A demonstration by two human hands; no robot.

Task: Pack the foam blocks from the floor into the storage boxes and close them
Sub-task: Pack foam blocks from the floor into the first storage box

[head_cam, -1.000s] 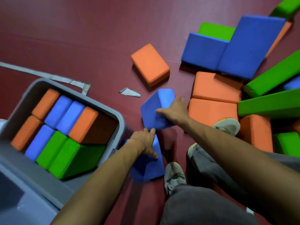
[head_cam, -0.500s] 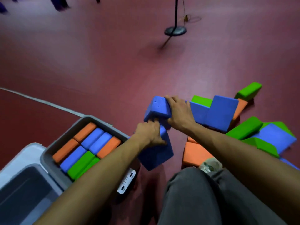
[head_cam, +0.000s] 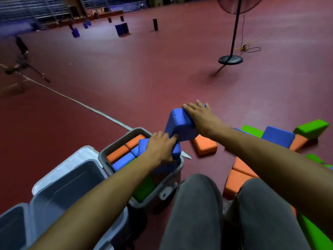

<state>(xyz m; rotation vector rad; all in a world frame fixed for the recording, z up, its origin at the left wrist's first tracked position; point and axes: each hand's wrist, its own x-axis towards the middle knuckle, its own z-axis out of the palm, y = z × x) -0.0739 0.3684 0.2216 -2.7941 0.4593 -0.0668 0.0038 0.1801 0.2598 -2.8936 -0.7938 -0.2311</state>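
Observation:
My left hand [head_cam: 162, 147] grips a blue foam block [head_cam: 177, 150] just above the near right corner of the grey storage box [head_cam: 138, 130]. My right hand [head_cam: 201, 117] holds a second blue foam block [head_cam: 178, 126] higher up, to the right of the box's far end. The box is filled with orange, blue and green blocks standing on edge. On the red floor to the right lie loose blocks: an orange one [head_cam: 205, 147], a blue one [head_cam: 278, 138], a green one [head_cam: 311, 128] and more orange ones [head_cam: 237, 175].
The box's grey lid [head_cam: 68, 179] hangs open on the left. My grey-trousered knees [head_cam: 196, 204] fill the bottom middle. A standing fan's base [head_cam: 230, 60] and cable sit far right on the floor. Dark posts and a tripod stand far off.
Both hands have lifted the two blue blocks off the floor and carried them left toward the box. My head has risen, so more of the hall shows.

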